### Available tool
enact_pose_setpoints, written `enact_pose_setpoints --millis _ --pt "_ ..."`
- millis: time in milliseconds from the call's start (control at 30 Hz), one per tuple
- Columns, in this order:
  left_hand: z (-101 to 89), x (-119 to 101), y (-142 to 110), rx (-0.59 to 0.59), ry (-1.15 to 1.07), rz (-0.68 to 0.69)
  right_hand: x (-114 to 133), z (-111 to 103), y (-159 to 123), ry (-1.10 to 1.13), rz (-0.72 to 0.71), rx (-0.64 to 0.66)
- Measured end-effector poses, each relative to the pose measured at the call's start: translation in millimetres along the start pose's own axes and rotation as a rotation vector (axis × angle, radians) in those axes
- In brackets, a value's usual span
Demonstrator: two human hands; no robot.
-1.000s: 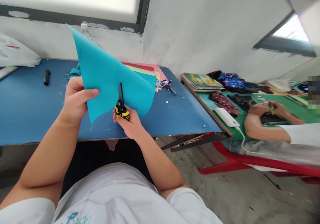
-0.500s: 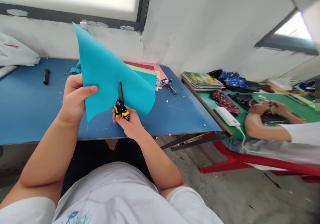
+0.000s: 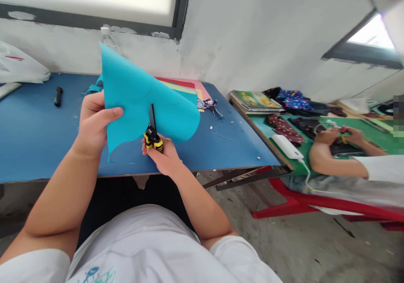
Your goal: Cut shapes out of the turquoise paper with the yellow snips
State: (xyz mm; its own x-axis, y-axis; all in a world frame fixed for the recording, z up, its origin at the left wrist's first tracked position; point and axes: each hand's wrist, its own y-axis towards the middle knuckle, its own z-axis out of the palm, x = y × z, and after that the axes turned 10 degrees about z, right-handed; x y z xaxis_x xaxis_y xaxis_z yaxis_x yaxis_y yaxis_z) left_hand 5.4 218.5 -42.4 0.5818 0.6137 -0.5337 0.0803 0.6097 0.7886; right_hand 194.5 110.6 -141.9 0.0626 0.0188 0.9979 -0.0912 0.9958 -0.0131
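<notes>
My left hand [image 3: 94, 123] pinches the left edge of a blue sheet of paper [image 3: 132, 89], thumb in front and fingers behind. The sheet curls over towards the right, and faint drawn lines show on it. Its lower edge is cut in a curve that ends in a thin point at the left. Wrapped in my right hand [image 3: 164, 157] are black-and-yellow scissors [image 3: 153, 138]. Their blades point upward at the paper, one blade in front of it; the other blade is mostly hidden.
Colored paper sheets [image 3: 179, 83] lie behind the blue sheet. A small black flashlight-like cylinder [image 3: 58, 96] is on the blue table [image 3: 38, 136], a plastic bag [image 3: 22, 62] behind it. At right, a co-worker's hands [image 3: 339, 136] work over a green table; a white power strip [image 3: 286, 146] lies nearby.
The top corner of the blue sheet has dipped lower, uncovering a bottle behind it. Its curled right side has shifted slightly right. Both my hands stay nearly in place.
</notes>
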Motion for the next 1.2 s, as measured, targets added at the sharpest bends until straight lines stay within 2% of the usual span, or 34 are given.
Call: enact_pose_setpoints --millis 367,633,867,1067,1200 --pt "4.5 -7.2 -2.7 -0.030 -0.031 -0.039 12.1 0.9 -6.3 -0.041 -0.010 -0.008" --pt "-2.9 -6.6 -3.7 0.031 -0.028 -0.037 10.7 -0.9 -7.3 -0.082 -0.026 0.009" --pt "-12.3 -23.1 -11.2 0.131 0.035 -0.159 23.7 -2.9 -21.6 -0.108 0.016 0.025" --pt "-6.1 -12.4 -5.5 0.096 -0.048 -0.088 31.1 2.3 -42.0 -0.077 0.121 0.040" --pt "0.0 -16.4 -9.5 0.028 -0.058 -0.151 35.4 5.9 -50.8 -0.062 0.132 0.047"
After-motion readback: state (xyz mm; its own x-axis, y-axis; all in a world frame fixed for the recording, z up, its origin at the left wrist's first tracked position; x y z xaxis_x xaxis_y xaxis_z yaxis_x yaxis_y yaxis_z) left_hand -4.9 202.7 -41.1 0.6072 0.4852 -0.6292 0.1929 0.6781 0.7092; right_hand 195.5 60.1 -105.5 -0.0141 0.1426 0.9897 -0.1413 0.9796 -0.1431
